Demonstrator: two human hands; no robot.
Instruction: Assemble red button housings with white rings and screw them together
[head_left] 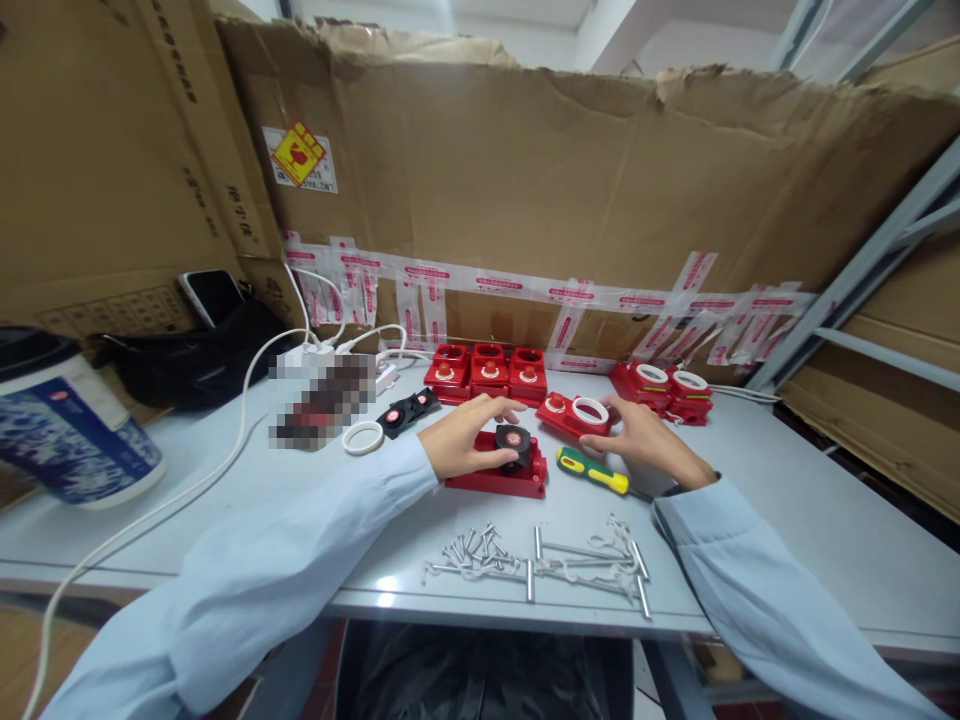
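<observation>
My left hand [471, 438] curves round a black square part [513, 446] with a round red-and-white label, its thumb against the side. That part sits at an open red housing [495, 484] lying on the table. My right hand [641, 440] grips the right end of a red cover [559, 418], which has a white ring [591, 411] and a small red knob. The cover is tilted just above or on the table; I cannot tell which. Below it lies a green and yellow screwdriver [592, 471], its shaft pointing to my right wrist.
Nearer the front edge are several screws [476, 548] and T-shaped metal rods [529, 580]. Left lie a loose white ring [346, 440] and black parts [405, 415]. Red units [489, 375] stand behind, more red units [686, 408] at right. A cup [97, 440] and white cable [232, 450] occupy the left.
</observation>
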